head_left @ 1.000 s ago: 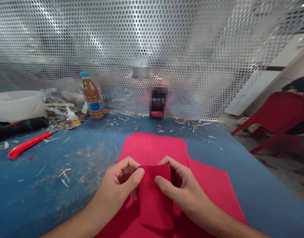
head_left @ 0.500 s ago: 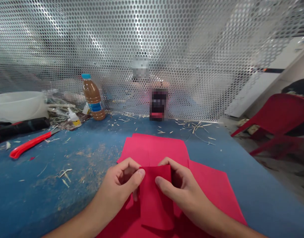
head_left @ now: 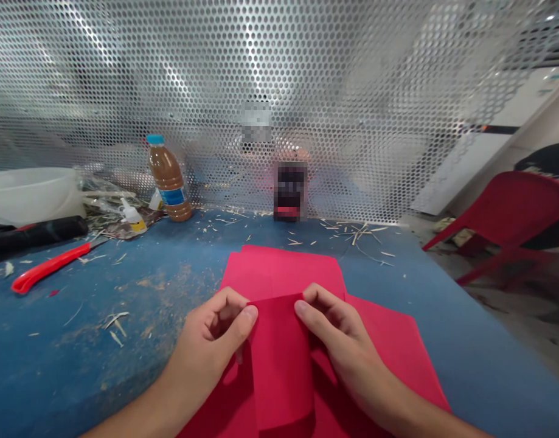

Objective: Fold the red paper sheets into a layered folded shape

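A narrow strip of red paper (head_left: 281,359) is raised between my hands, its lower part curving toward me. My left hand (head_left: 215,334) pinches its upper left corner between thumb and fingers. At the upper right corner, my right hand (head_left: 338,328) grips the same strip, thumb on the near face. Beneath lie larger red sheets (head_left: 283,267), one spreading out to the right under my right forearm. Whether the strip is joined to the sheets below cannot be made out.
On the blue table (head_left: 443,340) at left lie a red-handled knife (head_left: 55,266), a black tool (head_left: 37,236), a small glue bottle (head_left: 133,217), a brown-filled bottle (head_left: 167,179) and a white tub (head_left: 33,194). Scraps litter the surface before a perforated metal screen (head_left: 352,121). A red chair (head_left: 516,207) stands right.
My right hand has shifted its grip to the strip's upper right corner, and that edge has risen slightly. The strip's lower end has come nearer and bows more.
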Demonstrator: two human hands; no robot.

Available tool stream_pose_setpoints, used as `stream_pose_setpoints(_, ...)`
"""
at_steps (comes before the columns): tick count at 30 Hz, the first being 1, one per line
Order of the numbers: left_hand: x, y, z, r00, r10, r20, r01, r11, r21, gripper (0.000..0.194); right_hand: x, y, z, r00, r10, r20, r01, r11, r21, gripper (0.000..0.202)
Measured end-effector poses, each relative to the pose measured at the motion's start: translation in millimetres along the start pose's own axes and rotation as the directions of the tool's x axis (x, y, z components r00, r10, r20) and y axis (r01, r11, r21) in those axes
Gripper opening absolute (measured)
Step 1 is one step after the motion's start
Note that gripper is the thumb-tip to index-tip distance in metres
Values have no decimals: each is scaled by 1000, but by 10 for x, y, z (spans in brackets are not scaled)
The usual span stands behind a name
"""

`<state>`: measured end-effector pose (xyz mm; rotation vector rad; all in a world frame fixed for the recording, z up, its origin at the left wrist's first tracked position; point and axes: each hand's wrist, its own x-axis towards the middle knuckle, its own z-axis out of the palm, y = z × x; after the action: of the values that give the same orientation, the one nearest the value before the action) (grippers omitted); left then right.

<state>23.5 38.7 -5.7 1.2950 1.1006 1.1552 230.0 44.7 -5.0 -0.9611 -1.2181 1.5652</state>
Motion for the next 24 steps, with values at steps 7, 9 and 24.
stream_pose_setpoints(7, -10, 21, -10, 1000, 6, 30, -7, 999, 52, 35, -6, 8, -12, 1000, 21, 12, -22, 999, 35, 36)
stream_pose_setpoints(9, -5, 21, -15, 1000, -6, 29, 4, 999, 48, 37, -10, -21, -2, 1000, 7, -7, -7, 999, -31, 40)
stream_pose_setpoints(24, 4, -16, -50, 996, -85, -36, 86, 996, 26, 44, 18, -48, 44, 1000, 6, 13, -4, 988, -155, 40)
